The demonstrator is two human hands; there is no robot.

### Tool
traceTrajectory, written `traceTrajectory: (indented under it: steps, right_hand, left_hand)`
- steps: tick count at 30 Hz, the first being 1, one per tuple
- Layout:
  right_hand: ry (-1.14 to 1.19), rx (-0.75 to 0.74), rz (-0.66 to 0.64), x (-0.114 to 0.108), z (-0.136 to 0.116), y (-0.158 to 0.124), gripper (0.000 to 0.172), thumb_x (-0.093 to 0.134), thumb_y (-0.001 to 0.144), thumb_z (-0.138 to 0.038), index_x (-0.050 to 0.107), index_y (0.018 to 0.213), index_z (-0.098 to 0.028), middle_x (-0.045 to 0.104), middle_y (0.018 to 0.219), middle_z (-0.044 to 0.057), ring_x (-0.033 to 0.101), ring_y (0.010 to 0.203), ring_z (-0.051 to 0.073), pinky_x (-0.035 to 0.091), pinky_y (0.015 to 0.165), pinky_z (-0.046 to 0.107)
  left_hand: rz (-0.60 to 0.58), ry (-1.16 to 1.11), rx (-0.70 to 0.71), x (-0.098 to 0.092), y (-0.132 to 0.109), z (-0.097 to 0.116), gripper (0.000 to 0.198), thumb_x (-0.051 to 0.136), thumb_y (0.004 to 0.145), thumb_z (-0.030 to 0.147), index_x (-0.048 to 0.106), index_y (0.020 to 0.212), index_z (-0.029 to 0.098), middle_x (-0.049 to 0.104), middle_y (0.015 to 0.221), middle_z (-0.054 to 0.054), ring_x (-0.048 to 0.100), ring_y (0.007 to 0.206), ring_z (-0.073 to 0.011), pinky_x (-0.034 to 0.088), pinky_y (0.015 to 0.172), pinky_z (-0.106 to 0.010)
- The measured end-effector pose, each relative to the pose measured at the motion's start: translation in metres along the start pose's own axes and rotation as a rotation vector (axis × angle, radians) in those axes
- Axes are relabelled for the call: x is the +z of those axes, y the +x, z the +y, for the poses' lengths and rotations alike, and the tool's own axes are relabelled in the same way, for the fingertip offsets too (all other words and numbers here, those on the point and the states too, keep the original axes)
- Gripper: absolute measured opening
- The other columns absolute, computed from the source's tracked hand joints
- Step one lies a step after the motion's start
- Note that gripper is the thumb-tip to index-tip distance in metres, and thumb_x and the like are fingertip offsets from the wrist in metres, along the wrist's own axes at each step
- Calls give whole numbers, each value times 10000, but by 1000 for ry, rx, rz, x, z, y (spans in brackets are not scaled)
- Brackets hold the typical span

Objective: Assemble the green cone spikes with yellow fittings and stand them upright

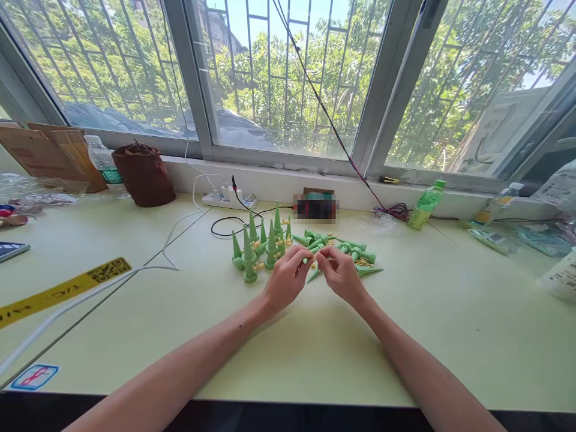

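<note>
My left hand [288, 277] is closed in a pinch on a green plastic spike [305, 260], most of which my fingers cover. Close beside it, the fingertips of my right hand [341, 275] are pressed together at the spike's end, on something too small to make out. To the left stand several upright green cone-shaped spikes [249, 255] with small yellow valves [258, 266] on their sides. Behind and to the right of my hands lies a loose pile of green spikes and caps [355, 247] mixed with yellow pieces.
A power strip [229, 199] with a white cable [173, 231] sits by the window wall. Also along the back are a brown bag [143, 174], a blurred dark object [315, 207], a green-labelled bottle [425, 206] and coiled wire [398, 210]. Yellow tape [63, 292] crosses the left side.
</note>
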State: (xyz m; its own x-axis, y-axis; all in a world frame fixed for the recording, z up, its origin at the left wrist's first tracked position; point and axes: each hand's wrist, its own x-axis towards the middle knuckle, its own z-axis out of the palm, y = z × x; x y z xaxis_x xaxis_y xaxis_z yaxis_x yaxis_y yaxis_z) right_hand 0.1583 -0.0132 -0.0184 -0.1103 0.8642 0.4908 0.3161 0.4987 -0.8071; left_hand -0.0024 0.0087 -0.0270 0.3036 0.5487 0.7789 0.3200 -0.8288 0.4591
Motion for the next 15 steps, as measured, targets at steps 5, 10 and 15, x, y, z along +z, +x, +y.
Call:
traceTrajectory:
  steps: [5,10,15]
  right_hand:
    - [-15,3,4,0,0,1,250,495,939,-396,522,804,-187,498,669,-21,444,492,92,325,463,229]
    - [-48,1,14,0,1,1,263,494,939,-390,516,772,-188,460,615,-33,395,492,97,299,472,239]
    - [-84,-8,23,0,2,2,256,494,936,-380,531,772,-187,459,608,-34,372,497,101,283,476,241]
  left_hand:
    - [-7,10,0,0,0,0,101,498,941,195,594,909,191,605,893,-37,563,753,-111,473,624,-211]
    - [-20,7,-5,-1,0,1,101,495,942,191,592,914,187,600,888,-33,559,738,-105,473,627,-209]
    - [-22,-2,1,-1,0,2,109,487,947,194,592,921,188,600,893,-36,555,727,-103,474,622,-210]
